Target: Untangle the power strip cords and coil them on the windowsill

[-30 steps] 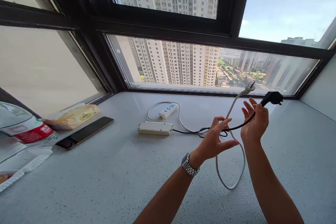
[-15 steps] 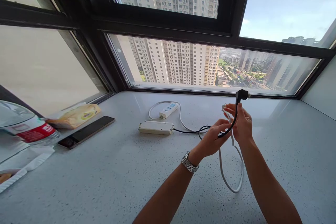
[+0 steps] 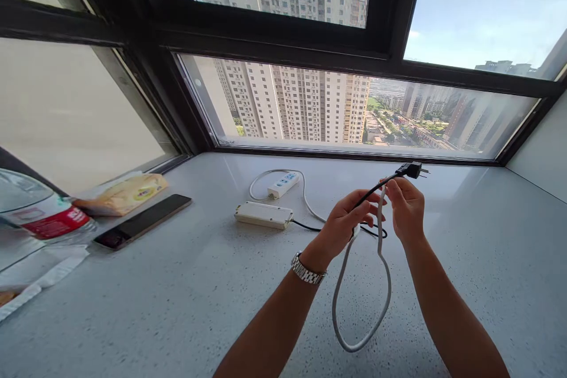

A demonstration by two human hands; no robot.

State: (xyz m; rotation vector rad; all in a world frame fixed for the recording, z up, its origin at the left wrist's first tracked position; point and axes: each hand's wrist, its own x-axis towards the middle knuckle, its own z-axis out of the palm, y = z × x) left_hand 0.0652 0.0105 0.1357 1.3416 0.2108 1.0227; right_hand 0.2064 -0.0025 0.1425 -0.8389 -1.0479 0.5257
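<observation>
Left hand (image 3: 343,224): fingers closed on the black cord (image 3: 371,191). Right hand (image 3: 405,209): thumb and fingers pinch the white cord (image 3: 353,349) near its upper end. Black plug (image 3: 413,170): 12 o'clock from the right hand — pins toward 3 o'clock. White loop: hangs at 6 o'clock from the left hand. Long strip (image 3: 263,215): on the counter (image 3: 199,307), 9 o'clock from the left hand; short strip (image 3: 283,185), 10 o'clock.

The right hand (image 3: 408,209) has transferred from the black cord (image 3: 376,187) (now gripped by the left hand (image 3: 342,225)) to the white cord (image 3: 380,233). The black plug (image 3: 410,170) has shifted from the far right corner of the counter (image 3: 177,307); the white loop (image 3: 349,349) hangs closer to the near edge.
</observation>
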